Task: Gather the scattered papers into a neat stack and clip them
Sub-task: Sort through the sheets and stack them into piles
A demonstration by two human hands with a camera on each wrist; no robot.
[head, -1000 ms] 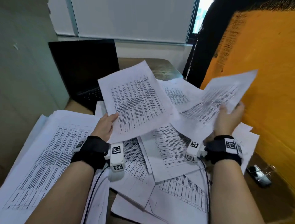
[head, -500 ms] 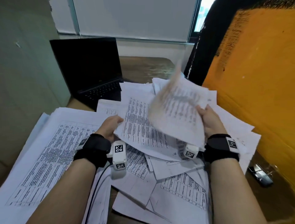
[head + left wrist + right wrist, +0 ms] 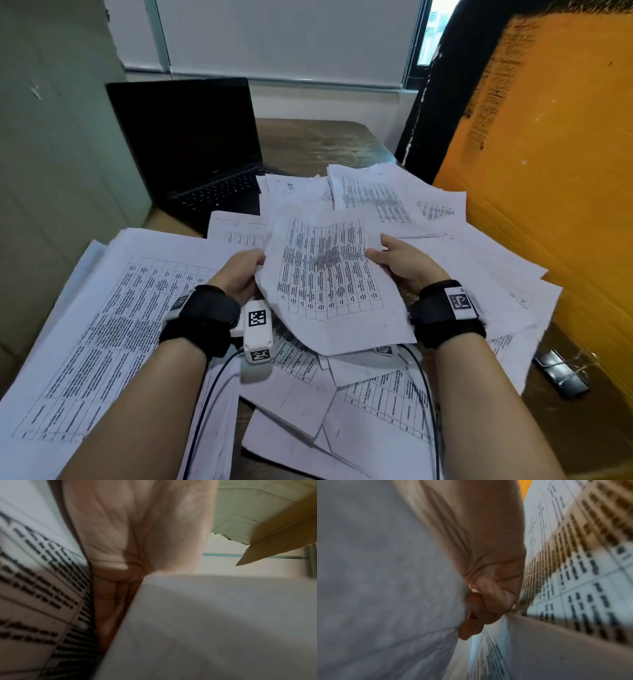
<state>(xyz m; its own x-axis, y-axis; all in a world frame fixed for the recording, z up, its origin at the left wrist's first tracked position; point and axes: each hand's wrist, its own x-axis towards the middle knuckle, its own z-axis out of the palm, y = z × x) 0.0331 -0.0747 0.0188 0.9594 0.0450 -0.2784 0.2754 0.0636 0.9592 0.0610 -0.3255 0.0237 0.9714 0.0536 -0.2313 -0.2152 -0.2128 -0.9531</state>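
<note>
Two sheets were apart a moment ago, one in each hand. Now, in the head view, they lie together as one small bundle [image 3: 329, 277] held up over the messy pile of papers [image 3: 404, 404] on the table [image 3: 308, 140]. That looks like the start of the neat stack. Many papers are not gathered yet, so the job seems far from done. The left hand [image 3: 239, 274] is at 9 o'clock of the bundle and grips its left edge, with the fingers curled under. The right hand [image 3: 400, 263] is at 3 o'clock and holds the right edge, thumb on top. Both palms face in, toward each other. A big stack [image 3: 89, 325] lies flat at 8 o'clock. A dark laptop [image 3: 191, 147] stands open at 11 o'clock. A black clip [image 3: 561, 375] lies on the table at 4 o'clock, well apart from both hands. An orange board [image 3: 548, 154] stands at 2 o'clock.

From the left wrist, things are blurry. The left palm [image 3: 137, 534] shows, and its fingers [image 3: 109, 608] go down behind the edge of the plain back of a sheet [image 3: 214, 628].

From the right wrist, the fingers [image 3: 488, 601] are bent tight and pinch the paper's blank back [image 3: 385, 574]. Printed papers [image 3: 573, 561] sit just beside them.
</note>
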